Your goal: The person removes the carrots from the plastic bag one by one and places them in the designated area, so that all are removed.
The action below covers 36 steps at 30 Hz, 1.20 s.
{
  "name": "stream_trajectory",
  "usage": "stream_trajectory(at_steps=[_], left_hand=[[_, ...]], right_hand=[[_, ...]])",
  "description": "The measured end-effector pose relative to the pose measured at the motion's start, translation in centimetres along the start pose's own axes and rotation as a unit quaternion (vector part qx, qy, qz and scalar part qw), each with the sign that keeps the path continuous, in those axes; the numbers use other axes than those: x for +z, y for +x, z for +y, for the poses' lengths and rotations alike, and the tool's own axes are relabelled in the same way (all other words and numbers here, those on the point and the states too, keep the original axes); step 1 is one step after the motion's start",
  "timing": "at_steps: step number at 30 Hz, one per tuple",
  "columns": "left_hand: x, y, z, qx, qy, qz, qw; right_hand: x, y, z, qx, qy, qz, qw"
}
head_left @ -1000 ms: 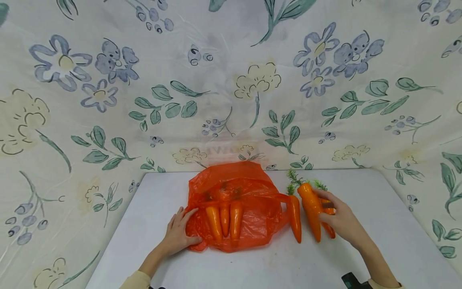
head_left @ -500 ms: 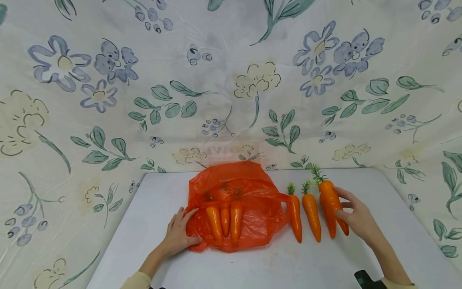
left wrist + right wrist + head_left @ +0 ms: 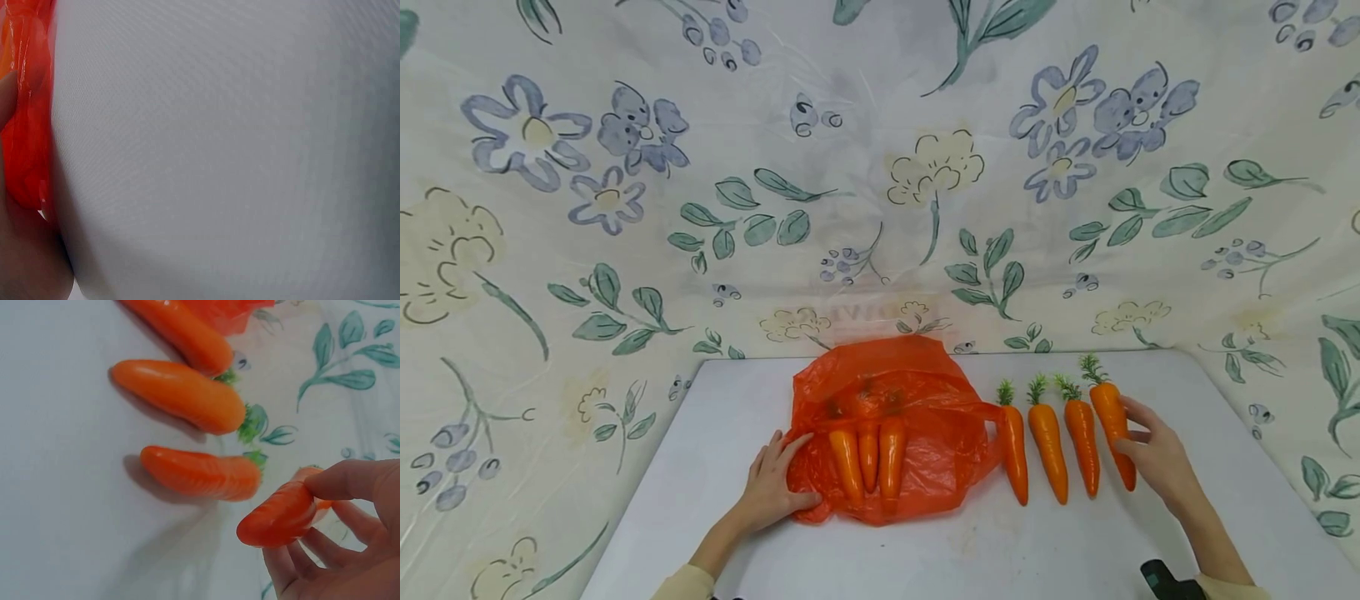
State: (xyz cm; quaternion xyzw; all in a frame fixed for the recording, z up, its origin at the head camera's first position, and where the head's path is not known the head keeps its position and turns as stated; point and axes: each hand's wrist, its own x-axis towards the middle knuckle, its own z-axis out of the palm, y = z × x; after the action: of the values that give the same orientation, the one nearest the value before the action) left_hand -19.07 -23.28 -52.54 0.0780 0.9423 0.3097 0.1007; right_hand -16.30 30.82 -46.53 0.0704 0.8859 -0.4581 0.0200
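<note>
My right hand (image 3: pixel 1157 454) pinches an orange carrot (image 3: pixel 1114 425) with a leafy green top between thumb and fingers. In the right wrist view this carrot (image 3: pixel 281 515) points its tip toward the camera, and a shadow falls on the table beside it. To its left, three more carrots lie in a row: one nearest (image 3: pixel 1081 446), one in the middle (image 3: pixel 1049 450) and one by the bag (image 3: pixel 1015 458). A red plastic bag (image 3: pixel 932 467) holds more carrots (image 3: pixel 891 454), their tips poking out at the front. My left hand (image 3: pixel 771 492) rests on the bag's left side, fingers spread.
The white table (image 3: pixel 1000 558) meets a floral-patterned cloth (image 3: pixel 880 167) along its back edge, and the same cloth rises on both sides. A dark wrist device (image 3: pixel 1165 579) sits by the right forearm.
My right hand has moved right, leaving two carrots behind in the row beside the bag, and now holds one carrot at the far right. The left hand and bag have stayed put.
</note>
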Motion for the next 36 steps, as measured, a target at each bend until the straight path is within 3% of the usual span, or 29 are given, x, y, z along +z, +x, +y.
stream_trajectory(at_steps=[8,24,36], left_hand=[[-0.1,-0.1,-0.1,-0.003,-0.002,-0.002,1.0],[-0.3,-0.3,0.0,-0.011,-0.005,-0.014,0.9998],[-0.4,-0.1,0.0,-0.004,-0.005,-0.014,0.9999]], right_hand=[[0.2,0.3,1.7,0.016,-0.031,0.016,0.9993],[0.8,1.7,3.6,0.046,-0.058,-0.01,0.9972],[0.8,2.4,3.1,0.045,-0.084,-0.025,0.9952]])
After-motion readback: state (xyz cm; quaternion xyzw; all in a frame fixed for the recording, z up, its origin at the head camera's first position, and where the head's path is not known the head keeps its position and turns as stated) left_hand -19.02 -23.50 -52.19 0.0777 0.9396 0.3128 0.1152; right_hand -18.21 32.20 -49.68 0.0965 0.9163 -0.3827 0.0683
